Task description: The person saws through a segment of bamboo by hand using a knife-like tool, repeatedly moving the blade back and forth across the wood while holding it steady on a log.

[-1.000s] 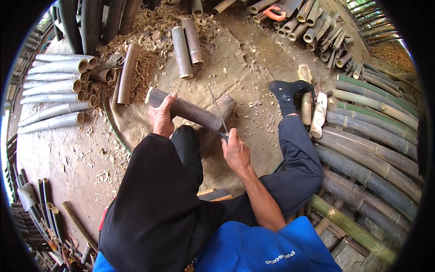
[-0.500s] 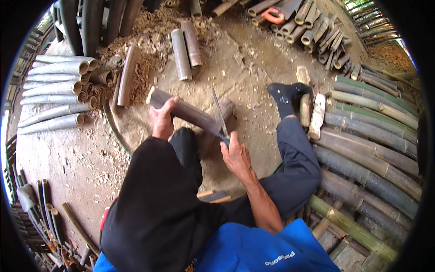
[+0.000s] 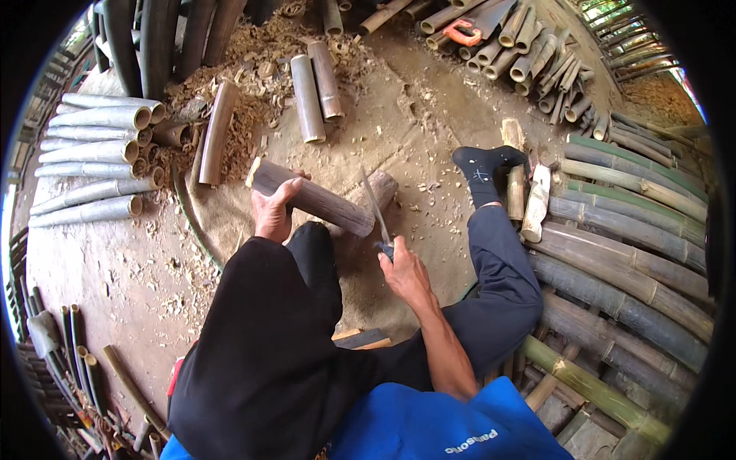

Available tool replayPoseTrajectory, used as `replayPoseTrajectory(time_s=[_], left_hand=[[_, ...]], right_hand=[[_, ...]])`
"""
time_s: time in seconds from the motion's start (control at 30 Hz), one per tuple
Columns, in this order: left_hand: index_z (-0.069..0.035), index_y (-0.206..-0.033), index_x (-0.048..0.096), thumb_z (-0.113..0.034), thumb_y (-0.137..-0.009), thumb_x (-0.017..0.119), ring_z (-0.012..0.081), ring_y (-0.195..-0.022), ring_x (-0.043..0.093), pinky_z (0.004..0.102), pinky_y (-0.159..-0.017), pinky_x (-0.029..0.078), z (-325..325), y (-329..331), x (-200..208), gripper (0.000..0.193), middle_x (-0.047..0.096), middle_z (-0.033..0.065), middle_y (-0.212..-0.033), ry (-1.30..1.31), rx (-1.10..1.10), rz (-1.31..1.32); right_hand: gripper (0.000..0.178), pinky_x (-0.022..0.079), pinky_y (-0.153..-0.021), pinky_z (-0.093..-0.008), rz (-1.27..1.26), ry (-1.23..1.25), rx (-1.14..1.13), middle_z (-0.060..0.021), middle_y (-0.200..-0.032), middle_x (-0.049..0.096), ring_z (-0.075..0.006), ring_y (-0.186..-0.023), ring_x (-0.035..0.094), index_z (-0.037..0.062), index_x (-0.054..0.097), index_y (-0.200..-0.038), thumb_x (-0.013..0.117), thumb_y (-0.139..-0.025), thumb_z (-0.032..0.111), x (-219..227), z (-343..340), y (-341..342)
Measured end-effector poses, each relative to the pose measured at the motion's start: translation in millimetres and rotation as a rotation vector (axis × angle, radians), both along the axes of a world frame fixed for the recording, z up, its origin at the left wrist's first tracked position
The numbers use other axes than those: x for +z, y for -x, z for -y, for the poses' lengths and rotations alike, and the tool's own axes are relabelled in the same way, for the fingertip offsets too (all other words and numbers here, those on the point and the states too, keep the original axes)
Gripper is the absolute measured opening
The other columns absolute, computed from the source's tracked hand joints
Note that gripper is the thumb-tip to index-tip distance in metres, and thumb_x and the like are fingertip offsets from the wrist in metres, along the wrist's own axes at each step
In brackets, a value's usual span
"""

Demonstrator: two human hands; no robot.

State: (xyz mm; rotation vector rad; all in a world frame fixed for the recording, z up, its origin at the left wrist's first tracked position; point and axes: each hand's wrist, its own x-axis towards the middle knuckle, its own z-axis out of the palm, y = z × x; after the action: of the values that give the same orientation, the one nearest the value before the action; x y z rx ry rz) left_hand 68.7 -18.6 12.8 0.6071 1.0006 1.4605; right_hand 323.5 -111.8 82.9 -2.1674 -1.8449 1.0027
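My left hand (image 3: 272, 208) is closed around the upper-left part of a dark brown bamboo section (image 3: 326, 203), whose pale cut end faces left. This section slants down to the right, its lower end by a short piece of log (image 3: 386, 186) on the floor. In my right hand (image 3: 406, 274) is a knife (image 3: 376, 197) with a long narrow blade and a dark handle. The blade points up and away, just right of the bamboo's lower end; whether they touch I cannot tell. The fingers on the handle are partly hidden.
Two dark bamboo sections (image 3: 308, 100) lie beyond my hands, near a heap of shavings (image 3: 257, 57). Cut bamboo tubes (image 3: 100, 170) are stacked at left. A saw with an orange handle (image 3: 463, 32) rests on bamboo at the far right. Long poles (image 3: 621, 249) line the right side.
My right hand has moved slightly right and down with the knife, uncovering the bamboo's lower end. The left hand still holds the section, now tilted slightly differently.
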Motion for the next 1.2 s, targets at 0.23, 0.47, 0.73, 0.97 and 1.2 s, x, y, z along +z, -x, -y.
replayPoseTrajectory(time_s=[0.23,0.47,0.73,0.97,1.2], left_hand=[[0.002,-0.113,0.06,-0.015,-0.081,0.079,0.0275,-0.1,0.07,0.0432,-0.094,0.054,1,-1,5,0.04,0.072,0.0181,-0.106,0.062,-0.028,0.005],[0.003,-0.111,0.063,-0.011,-0.075,0.084,0.0242,-0.093,0.071,0.0393,-0.089,0.056,1,3,17,0.044,0.072,0.0151,-0.102,0.015,-0.044,0.004],[-0.008,-0.118,0.056,-0.016,-0.076,0.085,0.0202,-0.094,0.065,0.042,-0.083,0.055,3,8,15,0.052,0.063,0.0051,-0.101,0.167,-0.107,-0.118],[-0.003,-0.113,0.063,-0.016,-0.075,0.092,0.0181,-0.088,0.065,0.0383,-0.076,0.054,6,0,21,0.05,0.066,0.0052,-0.101,0.274,0.301,-0.03],[-0.003,-0.11,0.064,-0.018,-0.073,0.093,0.0184,-0.091,0.065,0.0374,-0.08,0.054,0,-26,40,0.049,0.067,0.005,-0.1,0.273,0.288,-0.197]], right_hand=[[0.029,0.053,-0.068,-0.0552,-0.209,-0.39,0.024,-0.0271,-0.087,0.069,-0.0472,-0.082,0.069,0.0015,0.045,-0.111,0.061,-0.101,0.023,49,-1,20],[0.031,0.052,-0.069,-0.0575,-0.049,-0.128,0.051,-0.0282,-0.087,0.069,-0.0494,-0.083,0.068,0.0026,0.044,-0.114,0.061,-0.1,0.025,25,-4,13],[0.033,0.054,-0.074,-0.0565,0.098,0.065,-0.008,-0.0293,-0.092,0.069,-0.0507,-0.088,0.068,0.0007,0.043,-0.117,0.06,-0.1,0.023,-40,14,-9],[0.038,0.054,-0.071,-0.0553,-0.186,-0.188,0.0,-0.0282,-0.095,0.069,-0.0492,-0.089,0.069,0.0,0.043,-0.123,0.061,-0.101,0.025,55,-4,23],[0.028,0.054,-0.07,-0.0579,0.102,-0.124,-0.029,-0.0318,-0.091,0.068,-0.0494,-0.084,0.068,0.0017,0.044,-0.109,0.061,-0.099,0.022,-36,-3,11]])
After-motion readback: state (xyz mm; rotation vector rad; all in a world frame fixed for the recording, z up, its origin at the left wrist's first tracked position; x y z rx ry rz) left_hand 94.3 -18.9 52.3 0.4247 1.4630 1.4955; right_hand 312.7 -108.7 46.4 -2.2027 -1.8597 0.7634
